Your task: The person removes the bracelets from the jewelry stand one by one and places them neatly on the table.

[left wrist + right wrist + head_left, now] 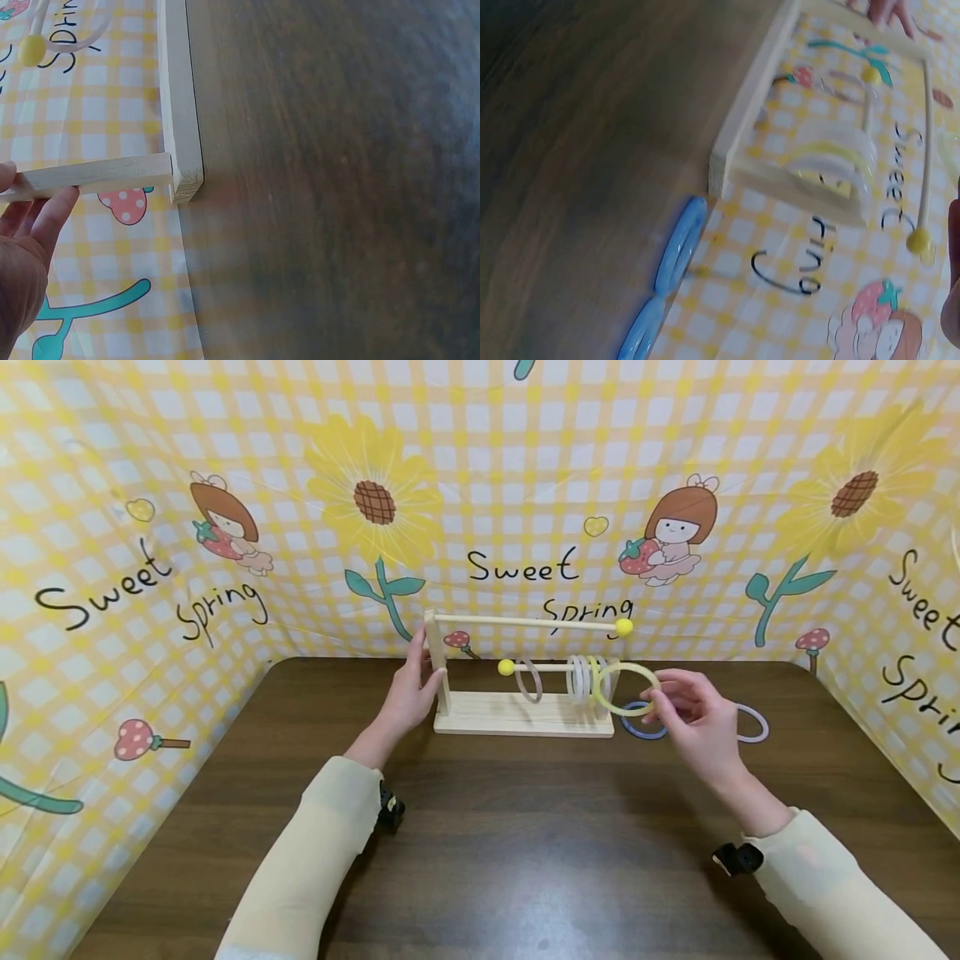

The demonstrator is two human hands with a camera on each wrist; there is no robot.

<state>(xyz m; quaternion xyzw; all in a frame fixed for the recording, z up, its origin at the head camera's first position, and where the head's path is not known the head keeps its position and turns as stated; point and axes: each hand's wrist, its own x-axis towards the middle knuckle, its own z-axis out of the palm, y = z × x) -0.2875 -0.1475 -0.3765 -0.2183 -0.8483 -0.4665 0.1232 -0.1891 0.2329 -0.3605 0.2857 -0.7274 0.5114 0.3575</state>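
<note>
A pale wooden ring stand (525,724) has two uprights and two horizontal rods. My left hand (408,693) grips its left post (112,174), thumb on one side and fingers on the other in the left wrist view. Between thumb and fingertips my right hand (701,722) pinches a yellow ring (627,713), held in front of the right post. The upper rod (525,622) is bare and ends in a yellow ball (624,627). On the lower rod hang several white rings (576,681) with a yellow one among them, and a pinkish ring (537,685) near its ball end.
Behind and below my right hand, a blue ring (641,736) and a lavender ring (764,723) lie on the dark wooden table (525,843). A yellow checked cloth (525,468) with printed flowers hangs at the back and both sides.
</note>
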